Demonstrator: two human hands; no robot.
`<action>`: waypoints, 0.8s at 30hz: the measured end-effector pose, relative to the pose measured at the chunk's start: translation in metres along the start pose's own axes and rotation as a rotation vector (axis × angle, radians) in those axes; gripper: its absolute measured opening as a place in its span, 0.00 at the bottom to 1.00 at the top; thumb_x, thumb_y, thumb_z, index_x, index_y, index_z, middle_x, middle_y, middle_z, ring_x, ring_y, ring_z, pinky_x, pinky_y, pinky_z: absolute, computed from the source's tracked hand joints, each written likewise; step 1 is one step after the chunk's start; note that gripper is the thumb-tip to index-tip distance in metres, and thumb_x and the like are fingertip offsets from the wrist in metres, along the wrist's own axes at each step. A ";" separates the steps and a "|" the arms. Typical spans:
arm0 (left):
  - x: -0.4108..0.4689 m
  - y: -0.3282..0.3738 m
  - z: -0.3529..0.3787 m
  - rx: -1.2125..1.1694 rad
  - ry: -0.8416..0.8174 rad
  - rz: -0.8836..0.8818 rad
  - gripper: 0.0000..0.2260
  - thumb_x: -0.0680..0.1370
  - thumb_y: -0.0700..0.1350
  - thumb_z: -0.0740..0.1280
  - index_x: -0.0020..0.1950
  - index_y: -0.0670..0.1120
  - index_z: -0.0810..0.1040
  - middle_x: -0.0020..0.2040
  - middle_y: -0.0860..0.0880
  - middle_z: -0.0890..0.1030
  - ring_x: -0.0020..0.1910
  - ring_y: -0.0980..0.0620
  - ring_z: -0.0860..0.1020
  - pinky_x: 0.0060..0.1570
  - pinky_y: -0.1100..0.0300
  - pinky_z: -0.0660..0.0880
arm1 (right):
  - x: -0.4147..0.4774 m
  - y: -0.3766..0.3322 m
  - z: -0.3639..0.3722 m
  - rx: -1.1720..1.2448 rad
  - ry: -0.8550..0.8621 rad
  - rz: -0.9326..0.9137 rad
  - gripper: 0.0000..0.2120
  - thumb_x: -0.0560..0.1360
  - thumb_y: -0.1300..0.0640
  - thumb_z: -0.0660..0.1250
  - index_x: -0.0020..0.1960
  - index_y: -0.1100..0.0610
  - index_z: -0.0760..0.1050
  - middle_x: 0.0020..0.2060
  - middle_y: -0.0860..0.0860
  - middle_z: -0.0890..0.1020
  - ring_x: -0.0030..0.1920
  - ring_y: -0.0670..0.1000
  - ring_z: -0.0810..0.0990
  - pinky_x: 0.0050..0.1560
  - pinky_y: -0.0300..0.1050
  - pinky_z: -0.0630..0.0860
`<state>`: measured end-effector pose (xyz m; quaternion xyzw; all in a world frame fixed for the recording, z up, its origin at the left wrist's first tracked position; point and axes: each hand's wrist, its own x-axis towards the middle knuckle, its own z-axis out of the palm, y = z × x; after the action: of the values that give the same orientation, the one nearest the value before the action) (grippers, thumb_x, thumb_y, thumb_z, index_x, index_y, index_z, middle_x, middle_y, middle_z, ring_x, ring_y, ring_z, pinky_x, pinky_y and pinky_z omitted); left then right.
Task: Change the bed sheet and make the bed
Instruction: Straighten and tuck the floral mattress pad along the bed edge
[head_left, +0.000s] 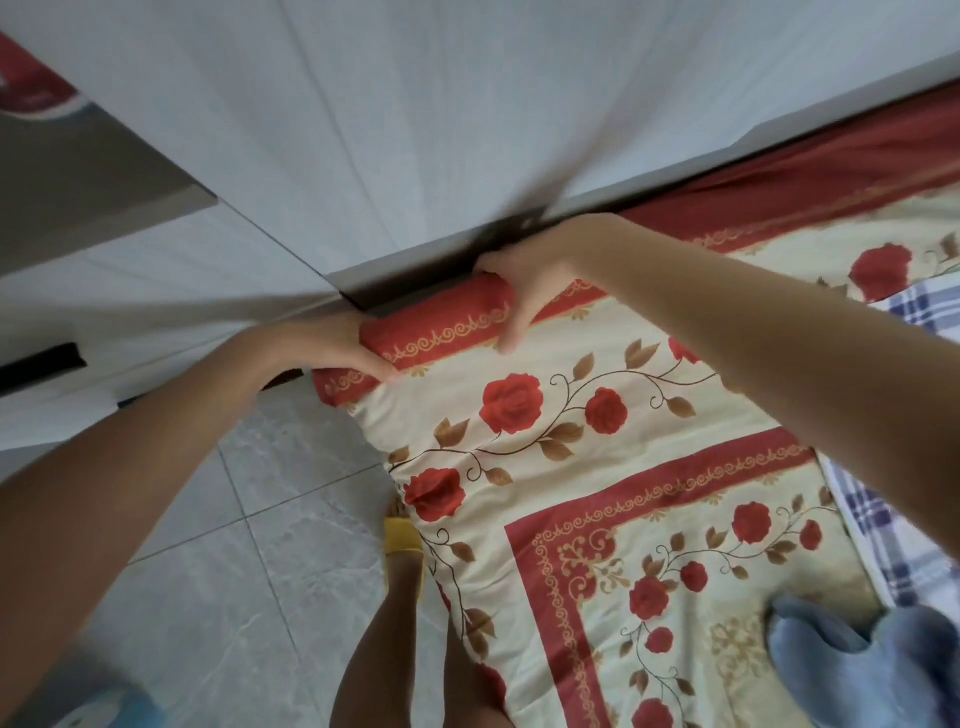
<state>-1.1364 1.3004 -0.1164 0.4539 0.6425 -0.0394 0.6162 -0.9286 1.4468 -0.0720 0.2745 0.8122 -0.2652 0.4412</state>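
— Where to find the rose sheet?
— Spread over the bed, with its red edge bunched into a roll at the near corner, just beside the white cupboard and above the floor.
— And the left hand?
— Wrapped round the end of that roll, with curled fingers clamped on the cloth.
— And the right hand?
— Clamped on the same roll a bit further along, with the thumb on the near side and the other fingers over the far side.
— So what to do now?
— Probably tuck that corner under. Hold tight with both hands. Pull the red edge snug first, to flatten any bumps on top. Then push down into the dark gap by the cupboard, not sideways.
— Anything to watch for?
— Mind knuckles against the cupboard; hardly any room there. Pull evenly with both hands, or risk a crooked rose border. Leave the check cloth and the blue cloth alone for now, well away from the corner. Stand steady too, with the yellow slipper close beside the bed.
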 end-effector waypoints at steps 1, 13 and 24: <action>0.001 -0.006 -0.001 -0.045 0.018 0.004 0.18 0.66 0.47 0.79 0.53 0.52 0.81 0.47 0.52 0.85 0.45 0.51 0.84 0.51 0.50 0.80 | 0.008 -0.002 0.006 -0.051 0.050 -0.009 0.49 0.61 0.36 0.76 0.74 0.51 0.57 0.69 0.52 0.70 0.65 0.57 0.72 0.62 0.51 0.70; 0.024 -0.046 0.070 -1.173 0.570 -0.176 0.20 0.75 0.56 0.69 0.61 0.45 0.74 0.56 0.45 0.82 0.50 0.46 0.82 0.49 0.51 0.78 | -0.005 -0.010 0.182 0.544 1.169 0.580 0.26 0.78 0.50 0.59 0.73 0.57 0.61 0.73 0.57 0.62 0.75 0.58 0.56 0.74 0.57 0.43; 0.036 -0.048 0.076 -1.433 0.507 -0.089 0.30 0.72 0.62 0.69 0.65 0.42 0.73 0.58 0.43 0.81 0.55 0.45 0.81 0.53 0.48 0.78 | 0.028 -0.076 0.197 0.610 0.787 0.403 0.36 0.78 0.47 0.56 0.78 0.49 0.38 0.76 0.57 0.37 0.76 0.58 0.35 0.70 0.62 0.31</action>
<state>-1.1029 1.2454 -0.1886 -0.0884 0.6504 0.4683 0.5915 -0.8808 1.2660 -0.1744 0.6194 0.7334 -0.2764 0.0458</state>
